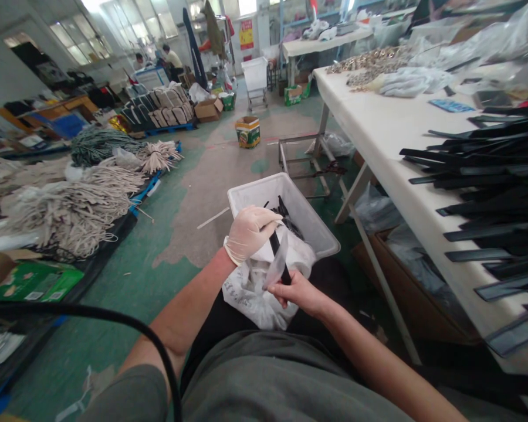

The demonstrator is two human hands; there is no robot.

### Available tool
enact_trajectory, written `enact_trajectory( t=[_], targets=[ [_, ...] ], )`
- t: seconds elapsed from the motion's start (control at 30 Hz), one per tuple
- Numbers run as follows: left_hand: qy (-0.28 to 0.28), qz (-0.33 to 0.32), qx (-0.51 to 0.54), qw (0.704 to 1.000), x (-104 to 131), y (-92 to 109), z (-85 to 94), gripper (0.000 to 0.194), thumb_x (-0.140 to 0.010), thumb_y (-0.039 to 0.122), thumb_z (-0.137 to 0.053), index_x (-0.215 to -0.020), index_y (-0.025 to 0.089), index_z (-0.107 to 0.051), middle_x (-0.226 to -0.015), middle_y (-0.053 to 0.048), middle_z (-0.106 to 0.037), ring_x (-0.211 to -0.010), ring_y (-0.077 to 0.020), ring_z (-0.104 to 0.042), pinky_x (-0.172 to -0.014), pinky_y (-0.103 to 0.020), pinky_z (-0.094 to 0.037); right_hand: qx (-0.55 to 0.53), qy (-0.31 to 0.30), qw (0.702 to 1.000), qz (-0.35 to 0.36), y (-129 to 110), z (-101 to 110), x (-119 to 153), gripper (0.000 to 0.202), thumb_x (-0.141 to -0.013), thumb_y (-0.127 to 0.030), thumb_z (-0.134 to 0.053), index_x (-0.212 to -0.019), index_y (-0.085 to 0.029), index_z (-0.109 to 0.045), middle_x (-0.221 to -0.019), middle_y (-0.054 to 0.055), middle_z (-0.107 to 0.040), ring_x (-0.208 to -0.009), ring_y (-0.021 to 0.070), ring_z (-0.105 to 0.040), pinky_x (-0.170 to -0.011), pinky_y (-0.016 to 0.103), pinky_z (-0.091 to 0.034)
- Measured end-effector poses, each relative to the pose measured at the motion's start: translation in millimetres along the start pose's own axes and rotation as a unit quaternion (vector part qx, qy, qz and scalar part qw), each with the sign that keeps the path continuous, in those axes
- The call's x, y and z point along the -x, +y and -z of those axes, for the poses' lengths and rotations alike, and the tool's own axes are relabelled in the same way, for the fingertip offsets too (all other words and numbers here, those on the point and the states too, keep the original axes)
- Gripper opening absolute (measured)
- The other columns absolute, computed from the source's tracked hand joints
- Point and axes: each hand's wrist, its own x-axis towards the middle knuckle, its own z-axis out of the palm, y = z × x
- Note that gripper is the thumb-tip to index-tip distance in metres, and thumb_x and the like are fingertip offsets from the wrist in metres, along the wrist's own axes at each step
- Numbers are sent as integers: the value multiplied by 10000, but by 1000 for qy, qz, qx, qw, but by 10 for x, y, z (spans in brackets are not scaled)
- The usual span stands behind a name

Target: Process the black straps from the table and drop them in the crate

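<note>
My left hand (250,230), in a pale glove, pinches the upper end of a black strip (274,243) over my lap. The bare fingers of my right hand (300,293) are closed round the strip's lower end and a translucent whitish film (278,262) that hangs along it. Beneath both hands lies a crumpled white plastic bag (264,310). Just beyond, a white bin (325,237) holds several black pieces (286,211).
On the right, a long white table (378,132) bears many black strips (479,211) and a white glove (411,82). A metal frame (303,140) stands beyond the bin. Bundled beige cords (70,211) lie at the left. A small carton (247,132) sits ahead.
</note>
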Motion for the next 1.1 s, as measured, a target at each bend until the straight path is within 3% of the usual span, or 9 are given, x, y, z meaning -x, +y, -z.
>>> enact_trajectory(
  t=[0.13,0.23,0.3,0.37,0.47,0.57,0.7,0.83,1.1],
  targets=[
    [-62,128,-72,987,-43,-214,-17,291,-867,345,-548,-1073,199,-693,-1073,-63,-713,-1023,-206,-632,-927,-327,-450,-26,46,999,1,-20,23,32,353,-728,-497,-716,-655,-164,-625,-465,-42,-511,-398,82,-417,-408,227,-336],
    [-170,295,-215,915,82,-445,14,429,-827,538,-530,-922,172,-732,-970,-134,-723,-953,-284,-654,-813,-358,-475,-59,112,992,-2,-134,148,52,363,-746,-499,-690,-777,-138,-667,-474,-55,-480,-394,70,-413,-396,206,-325],
    [-209,356,-247,877,245,-536,21,533,-842,605,-444,-798,162,-737,-897,-156,-722,-915,-300,-660,-760,-357,-471,-71,150,986,-6,-213,247,56,373,-743,-496,-690,-812,-130,-682,-468,-69,-443,-390,62,-388,-398,194,-343],
    [-239,348,-176,889,439,-511,-25,580,-860,620,-395,-744,163,-732,-860,-144,-722,-896,-282,-660,-752,-341,-465,-68,159,985,-11,-273,317,47,380,-749,-496,-684,-841,-127,-696,-458,-81,-414,-384,56,-360,-406,190,-367],
    [-255,283,101,919,700,-260,-208,468,-842,568,-500,-903,166,-732,-923,-80,-729,-896,-228,-649,-795,-303,-467,-33,143,989,-15,-327,337,4,385,-772,-491,-655,-869,-123,-711,-437,-81,-412,-377,61,-377,-411,191,-363],
    [-187,285,316,885,833,53,-428,395,-797,472,-625,-1032,164,-701,-967,-32,-723,-875,-194,-635,-806,-273,-470,30,125,992,-2,-367,307,-48,372,-789,-471,-628,-867,-120,-723,-409,-69,-435,-375,73,-400,-418,201,-346],
    [-152,337,403,837,840,220,-561,253,-799,371,-636,-748,136,-715,-736,-21,-686,-699,-154,-584,-705,-266,-449,114,140,983,25,-412,342,-85,351,-810,-454,-591,-907,-146,-730,-398,-71,-447,-378,73,-392,-431,203,-322],
    [-165,373,463,787,849,186,-548,254,-739,379,-701,-719,127,-685,-666,-1,-620,-596,-101,-485,-591,-243,-363,197,174,964,40,-449,452,-115,332,-809,-438,-585,-889,-153,-736,-384,-63,-466,-387,85,-415,-428,210,-309],
    [-150,414,537,720,976,225,-563,355,-610,406,-805,-720,125,-618,-685,-6,-609,-648,-118,-532,-650,-249,-384,107,208,970,61,-539,505,-230,326,-768,-416,-598,-817,-117,-718,-386,-60,-453,-368,77,-394,-404,204,-340]
  ],
)
